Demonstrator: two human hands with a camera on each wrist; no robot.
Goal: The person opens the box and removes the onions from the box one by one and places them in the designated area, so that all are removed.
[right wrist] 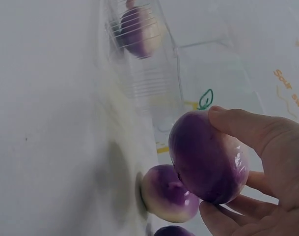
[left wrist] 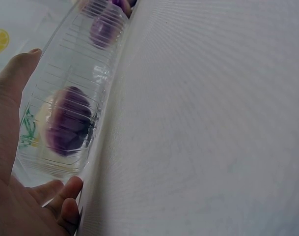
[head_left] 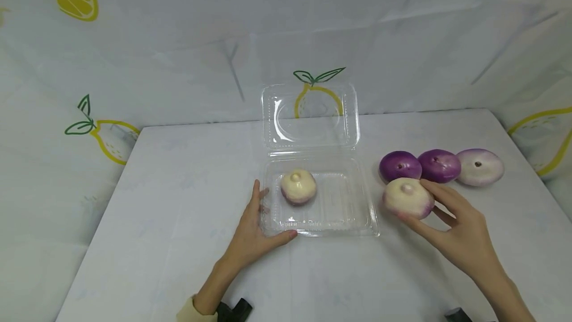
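My right hand (head_left: 464, 227) holds a purple-and-white turnip (head_left: 407, 198) between thumb and fingers, its pale, nubbed side up. In the right wrist view this turnip (right wrist: 205, 157) is raised above the table, with its purple side showing. A clear plastic clamshell box (head_left: 344, 212) lies with its lid (head_left: 313, 133) tipped back. Another turnip (head_left: 298, 186) rests inside the box, on the left, pale side up. At the box's front left corner, my left hand (head_left: 254, 230) grips it, thumb along the front rim and fingers at the left wall.
Behind the held turnip stand two purple turnips, one (head_left: 399, 165) left of the other (head_left: 439, 165), and a paler turnip (head_left: 480, 167) at the right end of the row. A white cloth covers the table (head_left: 178, 188). A lemon-print curtain (head_left: 178, 63) hangs behind.
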